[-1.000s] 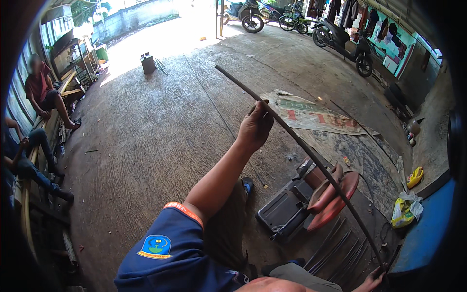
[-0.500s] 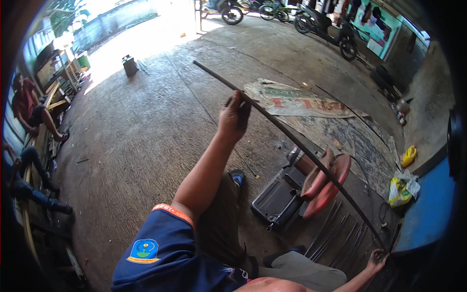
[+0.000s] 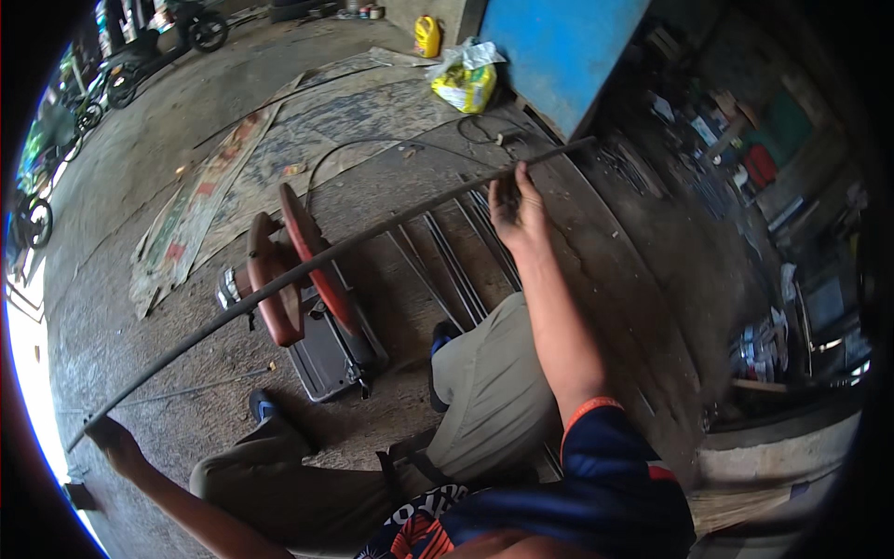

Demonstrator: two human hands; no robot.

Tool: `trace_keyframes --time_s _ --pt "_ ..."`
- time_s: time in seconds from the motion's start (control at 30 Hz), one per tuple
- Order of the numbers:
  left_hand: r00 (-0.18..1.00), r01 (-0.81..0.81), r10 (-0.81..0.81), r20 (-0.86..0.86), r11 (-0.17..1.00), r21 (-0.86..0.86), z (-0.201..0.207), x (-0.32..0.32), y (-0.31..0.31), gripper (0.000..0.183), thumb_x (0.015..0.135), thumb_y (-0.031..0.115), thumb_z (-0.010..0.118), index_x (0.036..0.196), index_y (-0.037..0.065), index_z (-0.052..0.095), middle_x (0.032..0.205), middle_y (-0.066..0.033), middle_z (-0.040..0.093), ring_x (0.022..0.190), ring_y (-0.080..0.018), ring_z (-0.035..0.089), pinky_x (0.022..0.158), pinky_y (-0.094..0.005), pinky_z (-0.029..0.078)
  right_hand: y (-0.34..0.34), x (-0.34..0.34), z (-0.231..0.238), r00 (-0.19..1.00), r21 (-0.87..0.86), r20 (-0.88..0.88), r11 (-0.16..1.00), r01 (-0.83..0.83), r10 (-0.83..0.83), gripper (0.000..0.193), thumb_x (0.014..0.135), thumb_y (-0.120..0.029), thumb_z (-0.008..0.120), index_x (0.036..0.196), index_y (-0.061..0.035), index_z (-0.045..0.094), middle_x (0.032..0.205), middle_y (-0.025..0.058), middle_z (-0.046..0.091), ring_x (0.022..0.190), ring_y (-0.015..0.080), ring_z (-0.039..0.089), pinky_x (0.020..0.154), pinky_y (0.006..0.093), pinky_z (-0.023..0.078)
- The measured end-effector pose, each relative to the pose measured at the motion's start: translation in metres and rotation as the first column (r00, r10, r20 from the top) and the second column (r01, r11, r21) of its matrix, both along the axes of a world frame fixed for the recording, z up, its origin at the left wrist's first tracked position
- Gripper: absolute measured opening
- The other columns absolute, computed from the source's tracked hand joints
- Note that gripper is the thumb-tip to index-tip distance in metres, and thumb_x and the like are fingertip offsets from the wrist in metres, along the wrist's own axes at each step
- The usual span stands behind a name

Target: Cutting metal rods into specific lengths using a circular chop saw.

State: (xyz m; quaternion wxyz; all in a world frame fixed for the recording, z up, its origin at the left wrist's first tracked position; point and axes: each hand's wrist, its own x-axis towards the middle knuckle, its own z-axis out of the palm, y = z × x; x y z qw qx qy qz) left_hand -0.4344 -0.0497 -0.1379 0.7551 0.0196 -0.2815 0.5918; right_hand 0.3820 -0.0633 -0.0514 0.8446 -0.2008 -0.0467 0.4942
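A long dark metal rod (image 3: pixel 391 222) crosses in front of me, running from low on the left to higher on the right. My left hand (image 3: pixel 116 443) is closed round the rod near its left end. Towards the other end, my right hand (image 3: pixel 518 210) grips it between thumb and fingers, with a short length sticking out beyond. Below the rod on the floor stands a cut-off saw with a red guard (image 3: pixel 317 261) and a dark metal base (image 3: pixel 326 349). The rod passes across the saw in the picture; whether they touch I cannot tell.
Several thin metal bars (image 3: pixel 453 265) lie on the floor right of the saw. Beyond it are a worn printed sheet (image 3: pixel 307 130), a yellow bag (image 3: pixel 466 86), a yellow bottle (image 3: pixel 426 37) and a blue panel (image 3: pixel 559 56). Cluttered shelves (image 3: pixel 745 168) stand at right.
My view has swung to the right, bringing the blue panel and cluttered shelves into sight. Both hands still hold the rod, which now slants the other way across the picture.
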Motion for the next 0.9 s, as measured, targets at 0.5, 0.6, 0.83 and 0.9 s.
trace_keyframes --time_s 0.5,0.6,0.83,0.9 --pt "0.765 -0.429 0.384 -0.517 0.903 0.035 -0.002 0.056 -0.015 0.031 0.094 0.016 0.04 0.116 -0.004 0.047 0.113 -0.0135 0.053 0.105 -0.0232 0.05 0.094 -0.0327 0.04 0.007 -0.028 -0.007 0.98 0.062 -0.027 0.978 -0.197 0.199 0.018 0.079 -0.014 0.066 0.094 -0.0064 0.06 0.09 0.0044 0.063 0.084 0.0148 0.061 0.075 0.0249 0.054" --pt "0.616 -0.663 0.506 -0.603 0.747 -0.05 0.021 0.118 -0.003 0.027 0.092 0.017 0.045 0.112 -0.001 0.051 0.105 -0.0108 0.057 0.097 -0.0205 0.053 0.088 -0.0296 0.043 0.003 -0.007 -0.013 0.969 -0.031 0.126 0.977 -0.211 0.213 0.017 0.083 -0.019 0.062 0.096 -0.0071 0.061 0.09 0.0024 0.064 0.08 0.0129 0.061 0.07 0.024 0.054" --pt "0.505 -0.859 0.578 -0.641 0.409 -0.308 0.062 0.146 -0.004 0.014 0.084 0.023 0.06 0.089 0.01 0.057 0.081 -0.0019 0.058 0.075 -0.0139 0.056 0.068 -0.0264 0.051 0.001 0.088 -0.031 0.929 0.089 0.352 0.984 -0.154 0.114 0.025 0.083 -0.015 0.062 0.103 0.0 0.059 0.106 0.0068 0.063 0.094 0.0111 0.06 0.084 0.0187 0.049" --pt "0.569 -0.821 0.56 -0.602 0.43 -0.376 0.068 0.153 -0.015 0.016 0.083 0.021 0.062 0.091 0.008 0.056 0.084 -0.0029 0.058 0.079 -0.015 0.056 0.073 -0.0277 0.05 0.001 0.081 -0.024 0.953 0.044 0.298 0.996 -0.072 0.056 0.025 0.082 -0.013 0.063 0.103 0.0005 0.059 0.105 0.0071 0.063 0.094 0.0123 0.06 0.082 0.0195 0.05"
